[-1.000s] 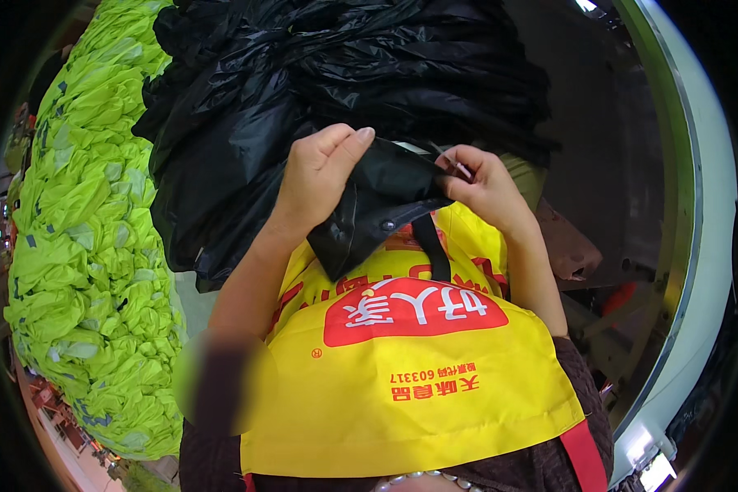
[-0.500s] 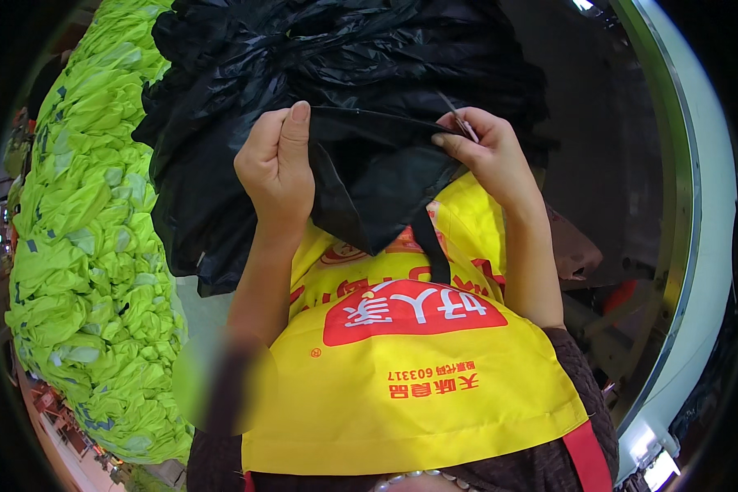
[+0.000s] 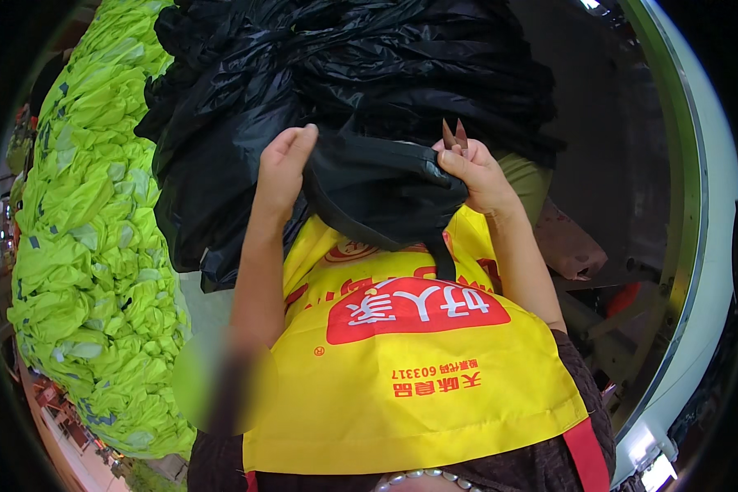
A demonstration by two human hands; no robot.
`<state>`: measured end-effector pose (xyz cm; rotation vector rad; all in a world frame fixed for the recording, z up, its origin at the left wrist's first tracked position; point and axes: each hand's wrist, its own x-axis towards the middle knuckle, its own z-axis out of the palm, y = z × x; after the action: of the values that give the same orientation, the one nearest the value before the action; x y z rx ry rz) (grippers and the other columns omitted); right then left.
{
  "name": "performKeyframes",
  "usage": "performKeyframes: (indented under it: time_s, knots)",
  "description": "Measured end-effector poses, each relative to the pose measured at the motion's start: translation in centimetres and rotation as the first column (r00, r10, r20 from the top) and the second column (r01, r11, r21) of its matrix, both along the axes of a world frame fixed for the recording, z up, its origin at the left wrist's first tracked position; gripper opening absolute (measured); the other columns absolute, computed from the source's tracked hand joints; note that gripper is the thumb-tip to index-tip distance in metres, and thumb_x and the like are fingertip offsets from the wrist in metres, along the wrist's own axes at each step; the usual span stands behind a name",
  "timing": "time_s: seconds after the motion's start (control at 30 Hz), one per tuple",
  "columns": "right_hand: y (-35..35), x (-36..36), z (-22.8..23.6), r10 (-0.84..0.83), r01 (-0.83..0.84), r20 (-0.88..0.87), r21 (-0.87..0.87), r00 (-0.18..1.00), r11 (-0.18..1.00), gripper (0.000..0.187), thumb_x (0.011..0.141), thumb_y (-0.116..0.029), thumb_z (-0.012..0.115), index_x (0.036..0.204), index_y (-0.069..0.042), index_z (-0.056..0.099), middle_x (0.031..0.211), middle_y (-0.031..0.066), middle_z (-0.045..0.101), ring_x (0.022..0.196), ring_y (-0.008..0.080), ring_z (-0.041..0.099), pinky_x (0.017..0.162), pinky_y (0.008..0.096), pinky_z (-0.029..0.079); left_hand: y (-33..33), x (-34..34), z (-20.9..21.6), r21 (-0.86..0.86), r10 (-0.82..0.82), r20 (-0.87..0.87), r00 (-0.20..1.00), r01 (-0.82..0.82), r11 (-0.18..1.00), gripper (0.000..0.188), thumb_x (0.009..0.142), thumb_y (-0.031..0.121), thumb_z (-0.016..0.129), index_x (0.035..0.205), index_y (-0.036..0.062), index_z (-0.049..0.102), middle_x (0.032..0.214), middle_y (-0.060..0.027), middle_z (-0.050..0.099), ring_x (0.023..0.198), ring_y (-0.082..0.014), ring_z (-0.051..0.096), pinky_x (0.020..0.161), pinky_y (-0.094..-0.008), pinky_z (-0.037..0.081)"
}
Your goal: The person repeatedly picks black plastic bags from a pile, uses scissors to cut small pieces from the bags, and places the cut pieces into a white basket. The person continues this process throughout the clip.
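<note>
A black fabric piece (image 3: 369, 184) with a stitched edge is stretched between my two hands over my lap. Its left end is pinched between the thumb and fingers of my left hand (image 3: 284, 170). My right hand (image 3: 485, 179) closes on the other end, and also holds a small pair of thread snips (image 3: 455, 136). The two pointed blades stick up apart above the fingers; the rest of the snips is hidden in the palm. A narrow black strap (image 3: 444, 258) hangs from the piece onto my yellow apron (image 3: 418, 426).
Beyond my hands lies a large heap of black garments (image 3: 353, 66). A tall pile of bright yellow-green garments (image 3: 98, 246) rises on the left. On the right curves a pale table edge (image 3: 709, 246), with a brownish piece (image 3: 572, 246) near my right forearm.
The fabric has turned so that more of its face and seam shows. My left hand has shifted slightly right, my right hand slightly lower. The snips' blades now show spread apart.
</note>
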<state>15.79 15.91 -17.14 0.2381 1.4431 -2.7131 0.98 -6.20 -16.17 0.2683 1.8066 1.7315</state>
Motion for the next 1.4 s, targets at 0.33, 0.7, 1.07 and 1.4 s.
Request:
performKeyframes:
  time_s: [0.33,0.7,1.07,1.4]
  knots:
    - [-0.1,0.5,1.0,0.117,-0.102,-0.038,0.272,0.992,0.957,0.012,0.076,-0.016,0.067,0.078,-0.007,0.059,0.064,-0.0061,0.052,0.057,0.0026,0.044,0.052,0.0178,0.034,3.6,1.8,4.0,-0.134,-0.699,-0.275,0.660,0.693,0.708,0.015,0.076,0.003,0.061,0.091,0.0005,0.061,0.086,-0.0049,0.062,0.081,-0.0123,0.056,0.075,-0.0248,0.043]
    - [-2.1,1.8,2.8,0.057,-0.009,-0.099,0.430,0.993,0.903,0.020,0.081,-0.022,0.060,0.084,-0.002,0.058,0.079,0.0019,0.056,0.069,0.0059,0.047,0.061,0.0202,0.037,1.5,1.4,1.2,0.498,-0.443,0.111,0.890,0.336,0.800,0.015,0.077,0.003,0.050,0.090,0.0013,0.056,0.081,-0.0049,0.057,0.073,-0.0111,0.056,0.070,-0.0200,0.047]
    - [0.5,1.6,0.5,0.002,0.069,-0.106,0.659,0.994,0.749,0.018,0.083,-0.021,0.060,0.080,-0.003,0.058,0.069,0.0009,0.052,0.065,0.0090,0.048,0.059,0.0218,0.038,0.5,2.1,1.9,0.346,-0.527,0.254,0.811,0.433,0.832,0.020,0.070,0.008,0.056,0.089,0.0010,0.059,0.084,-0.0042,0.062,0.078,-0.0105,0.059,0.077,-0.0229,0.046]
    - [-3.7,0.3,5.0,-0.028,0.453,-0.492,0.776,0.870,0.439,0.022,0.068,-0.004,0.070,0.089,-0.002,0.063,0.083,0.0099,0.061,0.074,0.0219,0.059,0.063,0.0291,0.047,0.6,3.4,2.1,0.319,-0.508,0.273,0.817,0.421,0.849,0.026,0.072,0.007,0.057,0.096,-0.0016,0.061,0.090,-0.0058,0.063,0.083,-0.0111,0.059,0.080,-0.0225,0.045]
